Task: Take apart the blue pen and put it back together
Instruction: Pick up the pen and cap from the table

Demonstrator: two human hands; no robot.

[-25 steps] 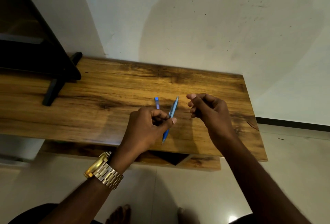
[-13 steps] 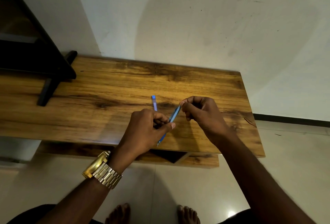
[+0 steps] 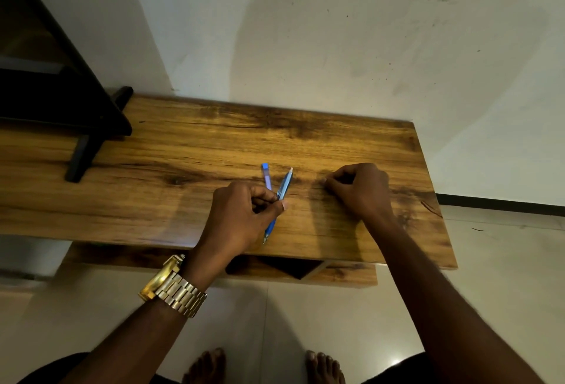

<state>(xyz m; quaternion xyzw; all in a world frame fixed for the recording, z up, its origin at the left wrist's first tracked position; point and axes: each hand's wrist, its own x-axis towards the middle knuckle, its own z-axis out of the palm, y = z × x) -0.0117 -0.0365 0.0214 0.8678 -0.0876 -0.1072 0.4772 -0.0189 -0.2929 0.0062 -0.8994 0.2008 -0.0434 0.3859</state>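
My left hand (image 3: 241,218) pinches the blue pen (image 3: 282,189) near its middle. The pen slants over the wooden table (image 3: 183,145), its tip toward the front edge and its pale upper end pointing away. A loose thin blue pen part (image 3: 266,174) lies on the table just left of the pen's upper end. My right hand (image 3: 360,191) rests knuckles-up on the table to the right of the pen, apart from it, with its fingers curled shut. I cannot see whether a small part is between them.
A black stand (image 3: 61,102) with a dark foot (image 3: 82,154) occupies the table's left end. The wall runs close behind the table. A lower wooden shelf (image 3: 336,273) sits under the front edge, and my bare feet (image 3: 204,365) are on the tiled floor.
My right hand has left the pen's upper end, which it pinched half a second ago, and moved right and down onto the table. My left hand still holds the pen.
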